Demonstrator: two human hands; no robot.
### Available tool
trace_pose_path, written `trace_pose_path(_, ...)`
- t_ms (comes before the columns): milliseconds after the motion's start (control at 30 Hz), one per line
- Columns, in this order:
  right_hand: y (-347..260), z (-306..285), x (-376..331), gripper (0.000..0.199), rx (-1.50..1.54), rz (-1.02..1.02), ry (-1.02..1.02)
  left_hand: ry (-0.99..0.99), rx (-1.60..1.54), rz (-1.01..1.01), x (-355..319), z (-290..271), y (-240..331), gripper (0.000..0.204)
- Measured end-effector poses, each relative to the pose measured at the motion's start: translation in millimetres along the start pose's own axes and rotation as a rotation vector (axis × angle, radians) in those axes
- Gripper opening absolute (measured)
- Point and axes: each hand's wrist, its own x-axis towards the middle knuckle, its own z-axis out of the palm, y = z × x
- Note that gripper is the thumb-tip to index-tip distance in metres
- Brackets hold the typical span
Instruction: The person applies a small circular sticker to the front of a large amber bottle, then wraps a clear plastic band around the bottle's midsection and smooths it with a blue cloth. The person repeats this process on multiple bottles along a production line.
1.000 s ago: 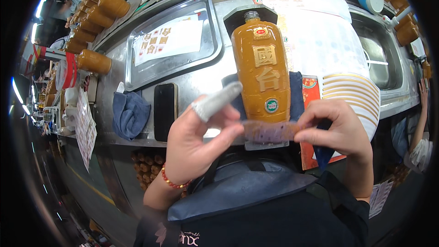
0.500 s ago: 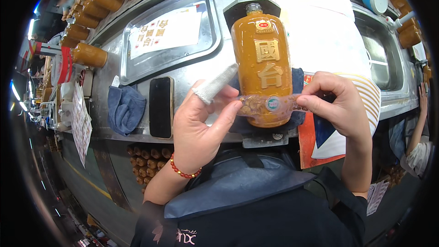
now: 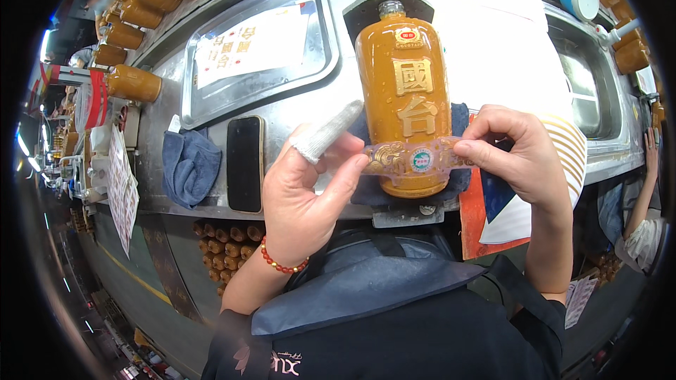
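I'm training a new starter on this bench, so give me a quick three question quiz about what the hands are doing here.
1. True or false: the clear label strip is held across the lower part of the brown bottle.
2. Which finger cover shows on the left hand? A) white fabric cot B) black glove C) none
3. What dark flat item lies left of that hand?

Key: 1 true. 2 A; the right hand is bare. 3 A phone, beside a blue cloth.

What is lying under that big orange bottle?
A dark blue cloth shows at both sides of the orange bottle, on the steel bench. Its middle is covered by the bottle and the clear label strip.
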Motion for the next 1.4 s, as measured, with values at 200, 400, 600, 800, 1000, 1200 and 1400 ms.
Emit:
trace_pose_path(200, 2, 1, 1, 0.015, -0.012, -0.024, 0.012, -0.015, 0.024, 0.013, 2, -1, -4, 0.049)
trace_pose_path(400, 4, 1, 3, 0.015, -0.031, -0.022, 0.020, 0.042, -0.052, -0.049, 3, 3, -6, 0.038)
trace_pose_path(600, 3, 2, 7, 0.014, 0.001, 0.012, 0.007, 0.043, -0.037, -0.073, 1, 2, -16, 0.042)
trace_pose_path(800, 10, -1, 9, 0.012, -0.090, -0.028, 0.053, -0.009, 0.403, -0.010, 8, -12, -18, 0.056)
trace_pose_path(1000, 24, 2, 12, 0.011, -0.072, -0.067, 0.128, -0.150, 0.416, 0.039, 14, -10, -19, 0.075)
trace_pose_path(1200, 22, 9, 4, 0.035, -0.108, -0.050, 0.326, -0.140, 0.260, -0.110, 13, 5, -36, 0.085)
trace_pose_path(1400, 22, 35, -9, 0.083, 0.146, -0.023, 0.147, -0.161, 0.074, -0.117, 17, 8, -41, 0.086)
